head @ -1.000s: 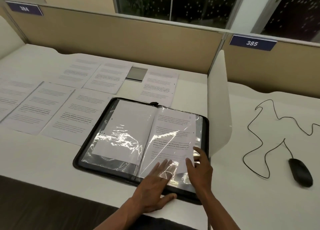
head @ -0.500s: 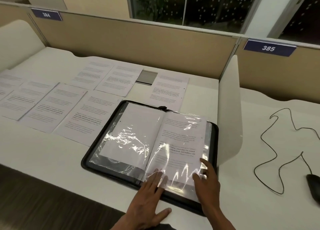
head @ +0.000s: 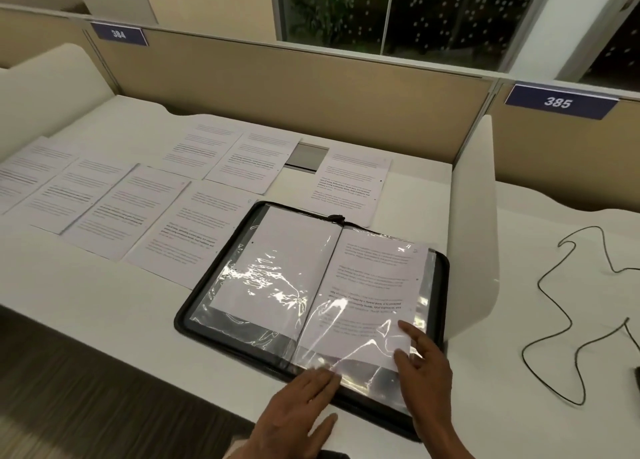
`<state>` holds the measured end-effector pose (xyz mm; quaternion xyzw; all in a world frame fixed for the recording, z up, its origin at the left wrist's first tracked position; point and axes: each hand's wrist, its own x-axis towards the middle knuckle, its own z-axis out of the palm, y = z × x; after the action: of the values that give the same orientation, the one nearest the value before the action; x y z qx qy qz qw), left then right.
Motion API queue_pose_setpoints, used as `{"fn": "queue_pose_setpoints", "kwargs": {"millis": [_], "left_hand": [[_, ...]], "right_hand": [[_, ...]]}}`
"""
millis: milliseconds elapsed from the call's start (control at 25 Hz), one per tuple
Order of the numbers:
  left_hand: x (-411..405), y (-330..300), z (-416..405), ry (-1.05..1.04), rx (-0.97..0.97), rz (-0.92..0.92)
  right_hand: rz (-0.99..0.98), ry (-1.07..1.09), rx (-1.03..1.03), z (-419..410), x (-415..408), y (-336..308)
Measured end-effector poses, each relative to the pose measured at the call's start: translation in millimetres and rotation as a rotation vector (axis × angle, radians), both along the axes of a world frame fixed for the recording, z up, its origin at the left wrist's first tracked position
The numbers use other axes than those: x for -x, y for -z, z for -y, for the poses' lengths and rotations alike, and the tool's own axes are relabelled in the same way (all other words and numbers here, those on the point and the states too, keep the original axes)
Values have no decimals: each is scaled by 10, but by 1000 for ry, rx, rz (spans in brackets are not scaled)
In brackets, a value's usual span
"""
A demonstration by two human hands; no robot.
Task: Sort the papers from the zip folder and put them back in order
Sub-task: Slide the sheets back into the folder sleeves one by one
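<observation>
A black zip folder (head: 194, 330) lies open on the white desk, its clear plastic sleeves facing up. The left sleeve holds a blank-looking sheet (head: 277, 268); the right sleeve holds a printed page (head: 377, 285). My left hand (head: 298, 406) lies flat with straight fingers on the folder's near edge, fingertips on the right sleeve's bottom. My right hand (head: 426, 365) presses with straight fingers on the right sleeve's lower right corner. Several printed pages (head: 138, 209) are spread in rows on the desk left of and behind the folder, and one page (head: 349, 185) lies just behind it.
A white curved divider (head: 474, 223) stands right of the folder. Beyond it lie a black cable (head: 571, 303) and the edge of a dark mouse (head: 636, 379). A tan partition (head: 294, 91) with number plates 384 and 385 backs the desk. A grey cable hatch (head: 308, 157) sits at the rear.
The view has shifted left, so the folder and hands sit further right. Both hands have slid slightly toward the near edge of the right sleeve, still pressing it.
</observation>
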<state>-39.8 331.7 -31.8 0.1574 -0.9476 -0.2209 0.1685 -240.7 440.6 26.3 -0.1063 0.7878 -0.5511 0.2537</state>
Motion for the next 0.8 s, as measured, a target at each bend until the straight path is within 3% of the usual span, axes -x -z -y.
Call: {"fn": "queue_pose_setpoints", "kwargs": {"millis": [80, 160, 280, 480, 640, 800], "left_hand": [[-96, -147, 25, -180, -161, -214], [-53, -440, 153, -347, -310, -311], [141, -881, 519, -505, -585, -275], [377, -1222, 1250, -446, -959, -293], [315, -1253, 1802, -403, -1096, -242], [115, -1079, 2388, -559, -1149, -74]], "right_hand": [[-53, -41, 35, 81, -43, -87], [-102, -105, 102, 220, -129, -236], [-163, -202, 199, 529, -303, -435], [-214, -357, 266, 1238, -666, -643], [-216, -420, 195, 1792, -992, -581], [-210, -443, 25, 2304, -1302, -354]]}}
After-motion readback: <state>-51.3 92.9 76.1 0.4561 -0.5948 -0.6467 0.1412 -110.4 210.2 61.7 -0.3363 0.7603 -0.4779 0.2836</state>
